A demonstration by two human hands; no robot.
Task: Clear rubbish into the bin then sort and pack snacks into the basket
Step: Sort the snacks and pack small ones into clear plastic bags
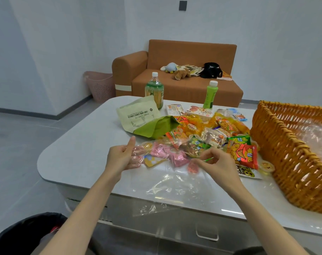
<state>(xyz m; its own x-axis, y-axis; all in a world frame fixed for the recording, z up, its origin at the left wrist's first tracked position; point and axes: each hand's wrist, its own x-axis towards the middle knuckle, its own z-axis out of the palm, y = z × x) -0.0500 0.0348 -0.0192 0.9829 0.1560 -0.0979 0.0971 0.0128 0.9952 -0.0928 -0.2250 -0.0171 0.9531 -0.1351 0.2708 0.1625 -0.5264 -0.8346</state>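
Observation:
A clear plastic bag lies spread over the white table's front edge. My left hand grips its left rim, fingers inside the film, thumb up. My right hand pinches the other rim by a thin green strip. Pink sweets and an orange jelly cup show through the bag. Behind them lies a heap of colourful snack packets, with a red packet at its right. The wicker basket, lined with clear plastic, stands at the right.
A green paper pouch lies at the back left of the heap. Two green bottles stand at the table's far edge. A black bin bag sits low at my left. A pink bin stands beside the brown sofa.

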